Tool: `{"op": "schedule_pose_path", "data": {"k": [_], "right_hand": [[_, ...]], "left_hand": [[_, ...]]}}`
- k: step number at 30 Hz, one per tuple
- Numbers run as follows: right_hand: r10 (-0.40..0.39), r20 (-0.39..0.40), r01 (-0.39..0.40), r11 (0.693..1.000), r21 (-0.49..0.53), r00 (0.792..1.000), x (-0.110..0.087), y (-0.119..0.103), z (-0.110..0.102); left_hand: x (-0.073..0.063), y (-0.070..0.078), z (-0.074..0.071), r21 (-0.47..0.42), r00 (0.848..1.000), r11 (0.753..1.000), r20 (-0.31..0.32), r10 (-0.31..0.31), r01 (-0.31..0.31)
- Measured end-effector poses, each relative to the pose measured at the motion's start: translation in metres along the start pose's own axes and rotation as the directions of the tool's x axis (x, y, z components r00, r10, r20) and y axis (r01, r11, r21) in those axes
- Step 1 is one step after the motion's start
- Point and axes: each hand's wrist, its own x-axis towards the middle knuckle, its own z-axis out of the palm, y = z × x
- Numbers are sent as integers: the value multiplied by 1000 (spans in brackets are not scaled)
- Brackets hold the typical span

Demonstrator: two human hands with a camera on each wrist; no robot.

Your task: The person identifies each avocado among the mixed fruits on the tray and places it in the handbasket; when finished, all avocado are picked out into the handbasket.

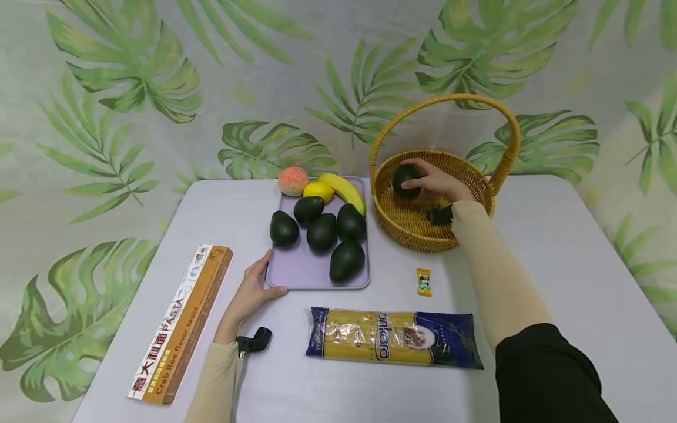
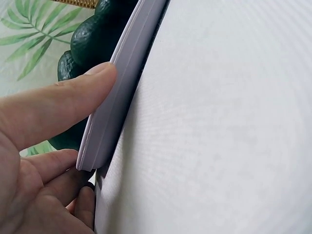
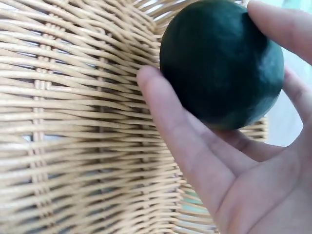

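Observation:
My right hand point(image 1: 431, 181) grips a dark green avocado point(image 1: 406, 180) inside the wicker basket point(image 1: 402, 228), near its left wall. In the right wrist view the fingers and thumb wrap the avocado point(image 3: 222, 63) beside the woven wall. My left hand point(image 1: 254, 294) holds the near left corner of a light purple tray point(image 1: 296, 267), thumb on the front rim and fingers at the left side. Several avocados point(image 1: 321, 232) lie on the tray. Behind them are a yellow lemon point(image 1: 319, 191), a banana point(image 1: 346, 192) and a peach point(image 1: 293, 181) at the far left corner.
A long pasta box point(image 1: 182, 323) lies on the left of the white table point(image 1: 550, 264). In front of the tray is a bag of spaghetti point(image 1: 394, 336). A small yellow snack packet point(image 1: 424, 282) sits between bag and basket. The basket's tall handle point(image 1: 455, 98) arches over it.

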Motion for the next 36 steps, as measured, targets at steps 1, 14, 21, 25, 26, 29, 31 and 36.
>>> {"op": "schedule_pose_path", "data": {"k": [1, 14, 21, 25, 26, 29, 31, 36], "right_hand": [[6, -6, -6, 1000, -16, 1000, 1, 1, 2], [28, -41, -36, 980, -194, 999, -3, -8, 10], [-67, -43, 58, 982, -178, 997, -13, -3, 2], [-109, -35, 100, 977, -187, 993, -25, -6, 0], [-115, -31, 108, 978, -181, 993, -28, -6, -1], [-133, -25, 128, 981, -143, 991, -39, -9, 1], [-136, -28, 132, 986, -106, 990, -47, -11, 4], [-157, -18, 156, 987, -27, 987, -65, -16, 20]], "left_hand": [[0, 0, 0, 1, 1000, 1000, -1, 4, -4], [4, 2, -2, 20, 996, 996, 19, -93, 92], [5, 0, -2, 13, 995, 995, 25, -94, 94], [5, 0, -2, 17, 995, 996, 24, -94, 93], [5, 0, -2, 18, 996, 996, 24, -91, 91], [5, 0, -2, 20, 996, 996, 25, -85, 84], [4, 1, -2, 21, 996, 997, 27, -81, 80], [4, 1, -2, 23, 997, 997, 26, -78, 77]]}}
